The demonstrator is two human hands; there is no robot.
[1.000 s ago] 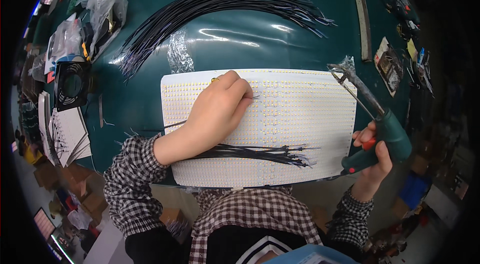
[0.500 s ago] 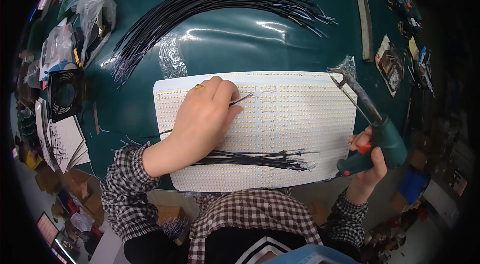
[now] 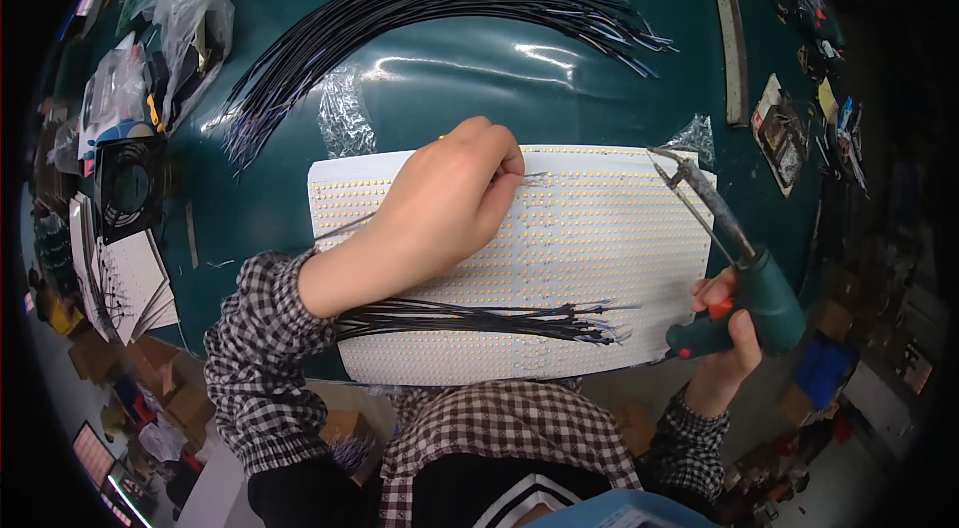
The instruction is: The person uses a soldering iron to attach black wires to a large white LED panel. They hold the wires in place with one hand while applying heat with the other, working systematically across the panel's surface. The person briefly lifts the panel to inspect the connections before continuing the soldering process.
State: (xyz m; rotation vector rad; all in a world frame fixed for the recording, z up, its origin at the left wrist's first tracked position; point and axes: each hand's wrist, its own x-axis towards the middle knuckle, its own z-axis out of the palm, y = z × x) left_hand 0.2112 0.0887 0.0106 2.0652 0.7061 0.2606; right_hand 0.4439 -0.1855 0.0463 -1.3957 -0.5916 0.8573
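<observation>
A white LED board (image 3: 619,258) lies in front of me, covered in rows of small yellow LEDs. Pinched in my left hand (image 3: 430,203) is a thin black cable (image 3: 345,228); its bared wire ends reach just past the fingertips over the upper middle of the board. My right hand (image 3: 737,356) grips a green soldering gun (image 3: 774,303) with a red trigger. Its metal tip and feed tube point up and left above the board's upper right corner, well apart from the wire ends. Below my left wrist, a bundle of short black cables (image 3: 479,318) rests on the board.
A large curved bundle of black cables (image 3: 430,3) lies across the far side of the green table (image 3: 639,108). At left are plastic bags (image 3: 190,18), a black fan (image 3: 133,188) and white boards (image 3: 135,278). A narrow bar (image 3: 732,53) lies at far right.
My left hand has moved right and slightly away from me, carrying the cable toward the middle of the board. The soldering gun has shifted slightly left and down.
</observation>
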